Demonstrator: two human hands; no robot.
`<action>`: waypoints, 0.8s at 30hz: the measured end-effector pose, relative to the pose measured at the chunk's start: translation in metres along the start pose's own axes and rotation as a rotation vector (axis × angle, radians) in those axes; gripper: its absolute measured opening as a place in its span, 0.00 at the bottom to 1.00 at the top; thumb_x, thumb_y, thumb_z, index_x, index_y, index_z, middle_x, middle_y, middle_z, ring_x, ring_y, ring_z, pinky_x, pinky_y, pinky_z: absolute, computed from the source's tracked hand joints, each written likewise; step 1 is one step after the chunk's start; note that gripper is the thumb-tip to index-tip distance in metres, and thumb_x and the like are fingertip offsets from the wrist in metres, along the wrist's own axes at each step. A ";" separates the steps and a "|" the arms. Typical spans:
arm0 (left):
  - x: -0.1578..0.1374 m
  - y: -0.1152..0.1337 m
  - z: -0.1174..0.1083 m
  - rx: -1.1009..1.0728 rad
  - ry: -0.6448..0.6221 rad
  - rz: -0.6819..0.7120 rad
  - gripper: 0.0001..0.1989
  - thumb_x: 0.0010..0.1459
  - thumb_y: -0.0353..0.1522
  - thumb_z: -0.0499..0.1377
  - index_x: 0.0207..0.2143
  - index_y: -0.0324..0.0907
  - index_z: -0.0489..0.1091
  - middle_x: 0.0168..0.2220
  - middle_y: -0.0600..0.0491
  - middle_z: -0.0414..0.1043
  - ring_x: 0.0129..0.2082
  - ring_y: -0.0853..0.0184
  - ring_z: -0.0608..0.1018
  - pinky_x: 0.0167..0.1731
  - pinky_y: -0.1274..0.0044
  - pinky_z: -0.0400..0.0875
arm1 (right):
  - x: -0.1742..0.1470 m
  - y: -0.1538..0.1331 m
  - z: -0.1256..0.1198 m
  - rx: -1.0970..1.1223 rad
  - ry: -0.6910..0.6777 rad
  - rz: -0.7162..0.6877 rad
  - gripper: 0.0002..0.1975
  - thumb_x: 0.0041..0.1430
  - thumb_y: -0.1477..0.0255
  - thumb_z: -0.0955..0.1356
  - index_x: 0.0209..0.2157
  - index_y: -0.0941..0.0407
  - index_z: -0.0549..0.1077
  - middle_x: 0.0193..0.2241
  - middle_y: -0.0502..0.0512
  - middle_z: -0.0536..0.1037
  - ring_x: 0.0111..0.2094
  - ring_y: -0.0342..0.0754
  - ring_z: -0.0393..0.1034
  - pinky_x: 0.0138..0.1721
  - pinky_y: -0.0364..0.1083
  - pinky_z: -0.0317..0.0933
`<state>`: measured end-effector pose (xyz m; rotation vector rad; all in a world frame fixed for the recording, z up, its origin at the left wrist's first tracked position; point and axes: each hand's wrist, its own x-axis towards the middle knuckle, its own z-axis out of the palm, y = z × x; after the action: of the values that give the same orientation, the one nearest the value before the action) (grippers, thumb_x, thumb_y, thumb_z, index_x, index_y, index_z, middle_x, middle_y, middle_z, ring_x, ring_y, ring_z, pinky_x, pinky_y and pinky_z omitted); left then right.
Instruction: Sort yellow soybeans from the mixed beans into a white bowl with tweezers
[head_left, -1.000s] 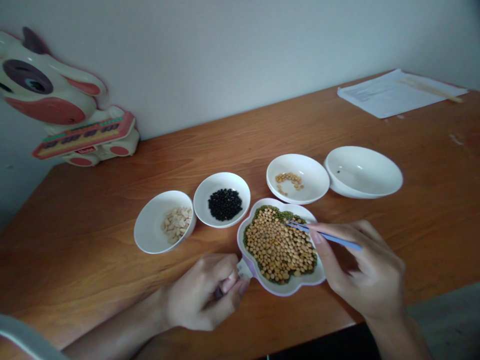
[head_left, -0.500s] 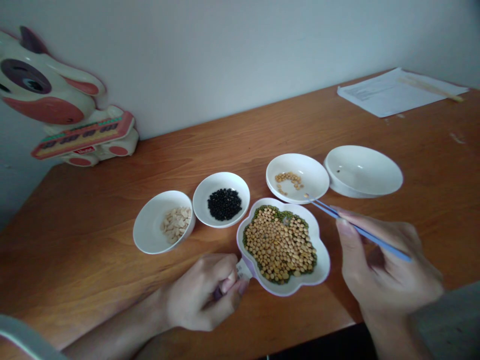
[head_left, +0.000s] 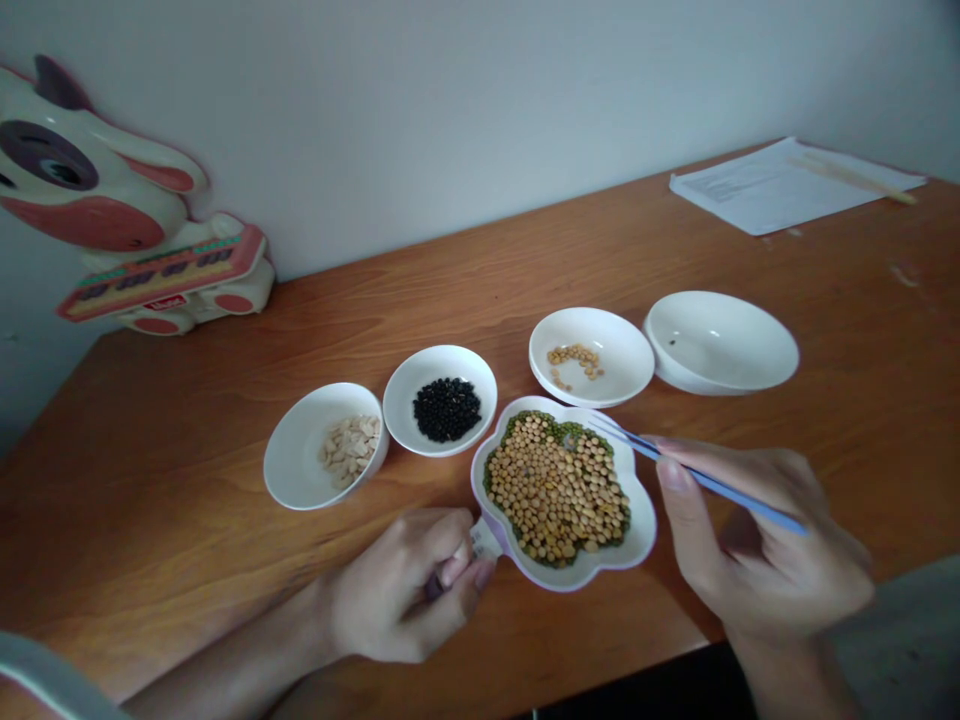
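Note:
My left hand (head_left: 409, 585) is closed round the handle of a flower-shaped dish (head_left: 639, 520) with a pale purple rim. Soybeans (head_left: 555, 480) lie in it over green mung beans (head_left: 577, 430). My right hand (head_left: 765, 530) grips a pair of blue chopsticks (head_left: 720, 487); their tips are over the dish's upper right edge, with nothing visible between them. Behind the dish, a white bowl (head_left: 630, 350) contains a few soybeans (head_left: 576, 360). To the left are a bowl (head_left: 442, 360) of black beans (head_left: 447, 409) and a bowl (head_left: 289, 460) of flat pale seeds (head_left: 350, 450).
At the right stands another white bowl (head_left: 735, 345) with one dark speck inside. Printed paper (head_left: 765, 190) with a pale stick (head_left: 862, 182) on it lies at the back right. A cow-shaped toy keyboard (head_left: 165, 230) is by the wall at the left.
The chopsticks have come back from the soybean bowl toward the flower-shaped dish. A soybean at their tips was let go or is no longer visible there. My left hand keeps its hold.

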<state>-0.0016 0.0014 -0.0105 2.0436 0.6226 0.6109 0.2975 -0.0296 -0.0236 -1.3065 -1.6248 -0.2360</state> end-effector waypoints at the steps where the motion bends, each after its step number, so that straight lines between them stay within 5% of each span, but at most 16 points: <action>1: 0.000 0.000 0.000 -0.003 0.000 -0.002 0.16 0.64 0.21 0.55 0.33 0.46 0.51 0.26 0.61 0.58 0.23 0.74 0.60 0.24 0.78 0.54 | 0.000 0.000 0.000 0.016 -0.029 -0.017 0.21 0.56 0.82 0.76 0.50 0.50 0.80 0.38 0.50 0.87 0.32 0.48 0.78 0.35 0.50 0.68; 6: 0.000 0.001 -0.001 0.007 -0.005 -0.013 0.15 0.64 0.21 0.55 0.33 0.46 0.51 0.26 0.61 0.59 0.23 0.75 0.59 0.24 0.79 0.54 | 0.004 -0.002 0.003 0.062 -0.182 -0.016 0.15 0.59 0.80 0.75 0.47 0.52 0.79 0.38 0.50 0.86 0.33 0.47 0.76 0.37 0.50 0.68; 24: -0.002 -0.001 0.000 -0.001 -0.010 -0.015 0.16 0.64 0.21 0.56 0.33 0.46 0.52 0.26 0.61 0.59 0.23 0.74 0.60 0.23 0.78 0.54 | 0.004 0.000 0.004 0.059 -0.208 -0.003 0.13 0.61 0.79 0.73 0.46 0.52 0.79 0.38 0.50 0.86 0.34 0.48 0.75 0.38 0.49 0.68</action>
<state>-0.0034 0.0008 -0.0118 2.0377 0.6313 0.5913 0.2954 -0.0242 -0.0222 -1.3183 -1.7941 -0.0540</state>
